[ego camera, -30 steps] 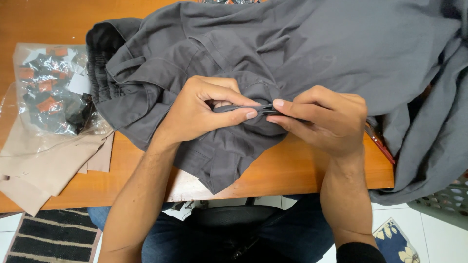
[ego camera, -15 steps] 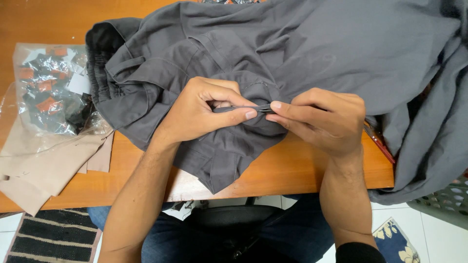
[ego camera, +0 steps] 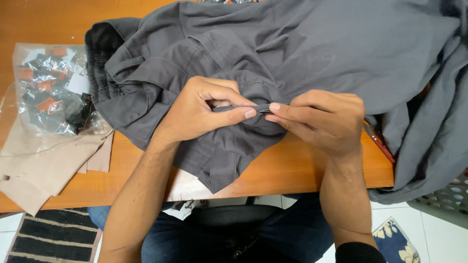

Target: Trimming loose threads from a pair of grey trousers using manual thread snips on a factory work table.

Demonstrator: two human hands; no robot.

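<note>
Head view: left hand (ego camera: 204,109) is curled, thumb and forefinger pinched shut on a fold of the grey garment (ego camera: 292,58). Right hand (ego camera: 319,119) meets it fingertip to fingertip, closed on the same fold; a small dark, slender object sits between the fingertips — its kind cannot be told. Both forearms rise from the lower edge over the wooden table (ego camera: 292,170). The garment lies spread across the table, under and beyond both hands. A clear plastic bag (ego camera: 48,92) of small parts lies well left, beside beige fabric (ego camera: 44,165).
</note>
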